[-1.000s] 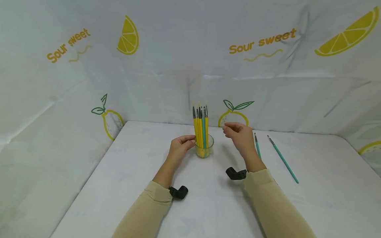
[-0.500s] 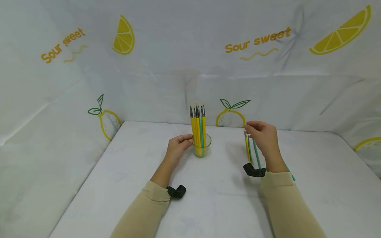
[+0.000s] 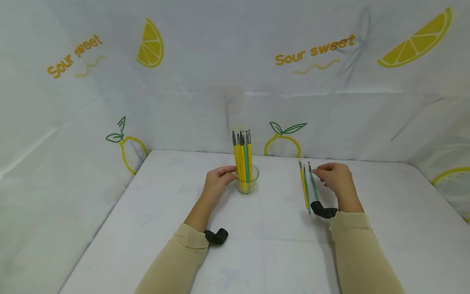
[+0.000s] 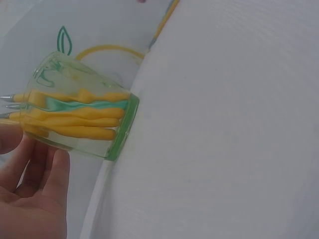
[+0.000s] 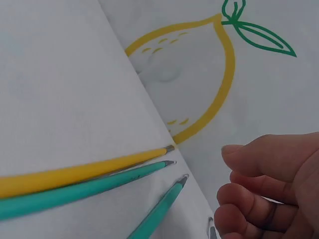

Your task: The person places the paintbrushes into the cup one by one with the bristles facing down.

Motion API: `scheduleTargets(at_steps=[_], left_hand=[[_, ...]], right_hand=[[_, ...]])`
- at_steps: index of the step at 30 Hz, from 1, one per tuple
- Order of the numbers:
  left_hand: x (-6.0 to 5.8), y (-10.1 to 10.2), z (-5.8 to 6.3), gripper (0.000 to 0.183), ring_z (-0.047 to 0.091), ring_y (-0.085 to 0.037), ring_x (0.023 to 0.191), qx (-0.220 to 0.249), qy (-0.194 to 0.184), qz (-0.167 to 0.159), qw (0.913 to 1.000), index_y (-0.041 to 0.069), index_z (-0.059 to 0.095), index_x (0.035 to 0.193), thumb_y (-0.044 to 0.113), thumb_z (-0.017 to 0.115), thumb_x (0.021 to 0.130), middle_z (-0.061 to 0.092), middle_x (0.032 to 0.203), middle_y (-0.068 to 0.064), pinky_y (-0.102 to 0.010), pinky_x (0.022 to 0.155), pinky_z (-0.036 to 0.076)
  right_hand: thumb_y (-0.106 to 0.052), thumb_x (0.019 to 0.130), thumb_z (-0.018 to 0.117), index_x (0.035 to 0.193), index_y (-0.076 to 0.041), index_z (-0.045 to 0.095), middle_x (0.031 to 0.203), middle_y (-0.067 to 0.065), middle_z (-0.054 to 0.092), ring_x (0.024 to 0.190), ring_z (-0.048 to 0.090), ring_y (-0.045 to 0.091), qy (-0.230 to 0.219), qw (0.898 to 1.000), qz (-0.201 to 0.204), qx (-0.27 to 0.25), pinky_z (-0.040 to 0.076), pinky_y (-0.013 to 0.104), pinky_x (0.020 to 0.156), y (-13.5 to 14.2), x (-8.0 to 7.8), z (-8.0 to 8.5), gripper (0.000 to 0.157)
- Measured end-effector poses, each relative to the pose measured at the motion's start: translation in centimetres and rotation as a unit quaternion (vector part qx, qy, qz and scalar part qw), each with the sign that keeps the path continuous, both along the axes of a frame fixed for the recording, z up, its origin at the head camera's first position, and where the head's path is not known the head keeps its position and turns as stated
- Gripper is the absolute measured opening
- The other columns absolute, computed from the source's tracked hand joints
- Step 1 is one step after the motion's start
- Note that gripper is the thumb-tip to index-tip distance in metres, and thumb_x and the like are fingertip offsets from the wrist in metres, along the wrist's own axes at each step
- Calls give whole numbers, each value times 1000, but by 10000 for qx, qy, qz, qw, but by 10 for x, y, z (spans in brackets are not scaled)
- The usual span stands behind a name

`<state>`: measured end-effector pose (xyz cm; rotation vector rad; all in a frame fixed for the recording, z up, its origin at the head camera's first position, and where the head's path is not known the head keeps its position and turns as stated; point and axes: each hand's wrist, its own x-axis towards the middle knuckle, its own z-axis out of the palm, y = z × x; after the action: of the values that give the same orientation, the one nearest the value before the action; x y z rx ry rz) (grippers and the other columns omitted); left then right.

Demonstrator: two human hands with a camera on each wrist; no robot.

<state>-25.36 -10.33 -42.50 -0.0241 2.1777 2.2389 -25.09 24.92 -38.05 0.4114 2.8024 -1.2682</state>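
A clear greenish glass cup [image 3: 254,179] stands upright on the white table, holding several yellow and teal paintbrushes [image 4: 75,119] with their bristles up. At its left side, my left hand [image 3: 216,183] pinches the rim with thumb and index finger; the left wrist view shows the other fingers [image 4: 59,172] beside the glass. To the right lie a yellow paintbrush [image 3: 304,185] and two teal paintbrushes [image 3: 313,184]. My right hand [image 3: 338,181] hovers just right of them, fingers loosely curled and holding nothing. Below its fingers another brush tip [image 5: 212,230] shows; the rest is hidden.
Behind the table hangs a white cloth [image 3: 205,102] printed with lemons and lettering, meeting the table's back edge. A second stretch of cloth [image 3: 47,196] closes off the left side. Black cameras [image 3: 216,237] sit on both wrists.
My right hand has moved right, away from the cup, and then lower beside the loose paintbrushes. The brushes at its left have come out from behind the arm. My left hand stays at the cup.
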Motion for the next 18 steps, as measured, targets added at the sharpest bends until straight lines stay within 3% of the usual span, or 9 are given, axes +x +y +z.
scheduleTargets(at_steps=[8, 18], left_hand=[[2, -1, 3, 27, 62, -15, 105, 55, 83, -1, 10000, 3, 73, 112, 10, 67, 86, 71, 113, -9, -28, 90, 53], [2, 0, 3, 26, 61, -15, 106, 61, 41, -38, 10000, 3, 73, 112, 11, 67, 87, 70, 114, -9, -28, 92, 53]], right_hand=[[-30, 90, 67, 112, 3, 66, 74, 1, 62, 71, 55, 17, -321, 9988, 199, 318, 45, 30, 63, 5, -3, -8, 40], [-33, 89, 69, 106, 2, 69, 76, 2, 62, 71, 54, 17, -536, 9939, 367, 895, 42, 28, 60, 4, -2, -14, 38]])
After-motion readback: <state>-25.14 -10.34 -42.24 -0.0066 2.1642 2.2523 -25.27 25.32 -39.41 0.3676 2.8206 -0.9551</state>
